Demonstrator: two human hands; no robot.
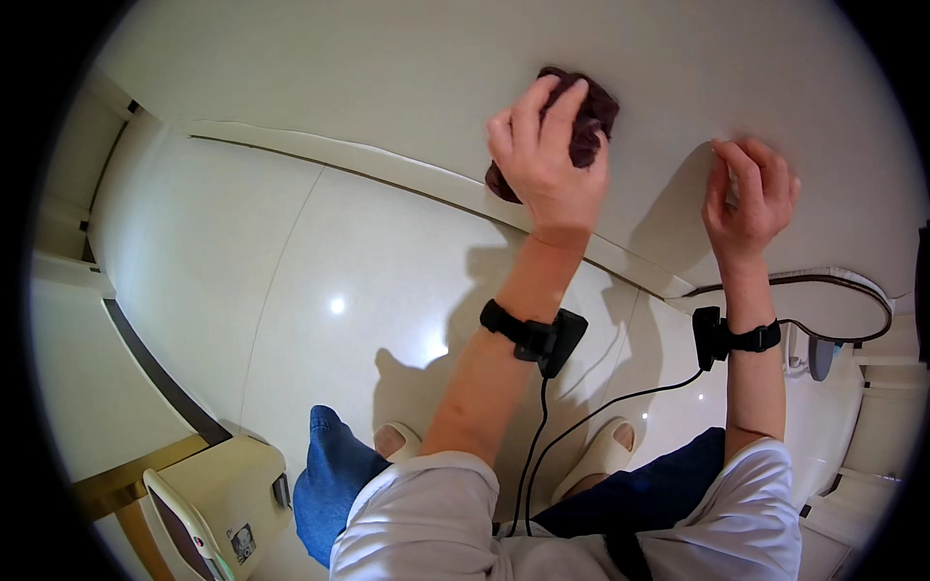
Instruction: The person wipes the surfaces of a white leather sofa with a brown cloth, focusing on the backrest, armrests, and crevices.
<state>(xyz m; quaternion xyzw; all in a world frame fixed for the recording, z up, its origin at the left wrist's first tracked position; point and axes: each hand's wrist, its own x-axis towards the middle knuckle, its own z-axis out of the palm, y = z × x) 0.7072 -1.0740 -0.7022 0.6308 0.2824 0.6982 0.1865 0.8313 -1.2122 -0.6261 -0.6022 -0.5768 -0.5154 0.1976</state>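
My left hand [548, 160] grips a crumpled dark maroon cloth [596, 116] and presses it against a pale wall [349, 80]. Part of the cloth pokes out below the palm on the left side. To the right, my right hand [752, 192] is at the same wall, with its fingers curled in toward the thumb. No object shows in it, though the inside of the fingers is partly hidden. Both forearms wear black strap-on devices, the left device [548, 341] and the right device [712, 338], each with a thin black cable.
A pale baseboard [378, 163] runs along the wall's foot above glossy floor tiles [363, 240]. Cream slippers [599, 454] are on my feet. At lower left stands a cream box-shaped appliance [232, 479] with a sticker. A dark-edged rounded strip [872, 290] curves at right.
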